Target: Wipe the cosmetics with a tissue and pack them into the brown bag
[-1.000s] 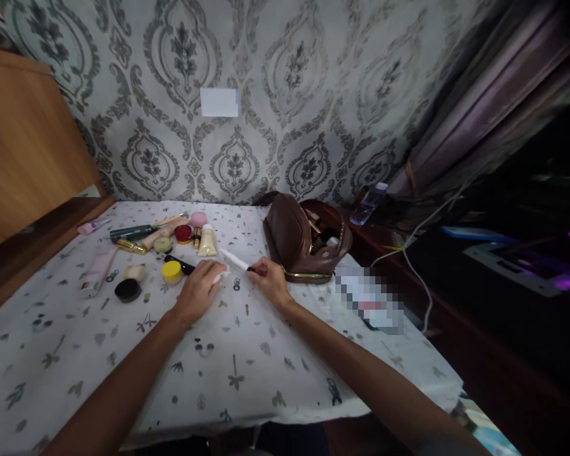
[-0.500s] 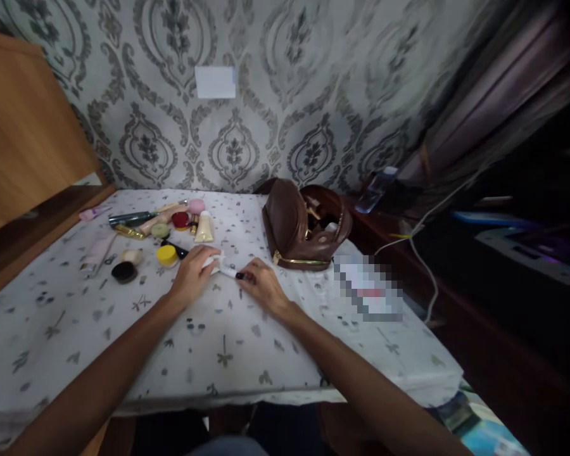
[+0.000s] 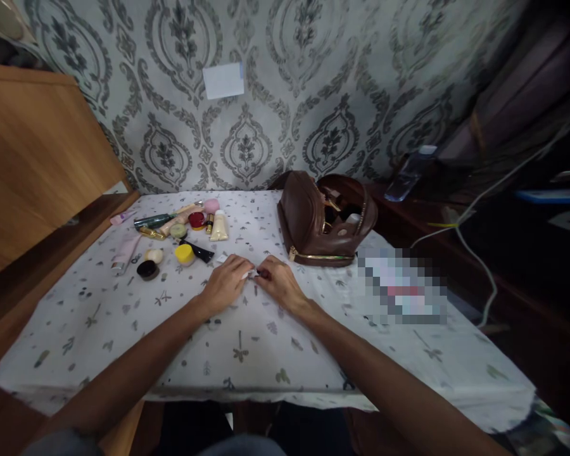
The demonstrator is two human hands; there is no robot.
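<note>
Leaning in from where I stand, I see both bare hands meeting low over the patterned white cloth (image 3: pixel 240 373), nearly fingertip to fingertip. The left hand (image 3: pixel 224 285) pinches a small white piece (image 3: pixel 251 273), its fingers curled down over most of it. Opposite, the right hand (image 3: pixel 284 286) grasps a small dark piece (image 3: pixel 264 273) between thumb and fingers, right up against the white one (whether the two are joined, I honestly can't tell). So both grips are closed, and the pieces sit between the hands, toward the middle of the table. A sliver of white (image 3: pixel 222 258) also peeks out just behind the left hand.

Just beyond that hand, to its left, a black tube (image 3: pixel 202 251) lies slantwise next to a yellow-lidded jar (image 3: pixel 185 254). Farther left sit a black-lidded jar (image 3: pixel 147 270) and a pink tube (image 3: pixel 126 252), which lies near the cloth's left edge. Behind them are a dark green tube (image 3: pixel 152 221), a gold tube (image 3: pixel 152 233), a dark red pot (image 3: pixel 196 220) and a cream-coloured tube (image 3: pixel 219 228). Past the right hand, a brown bag (image 3: pixel 300 215) gapes open with things inside. A blurred-out flat object (image 3: pixel 403 288) lies on the cloth to the right of the bag, and a clear bottle (image 3: pixel 411 174) leans off beyond the table.
</note>
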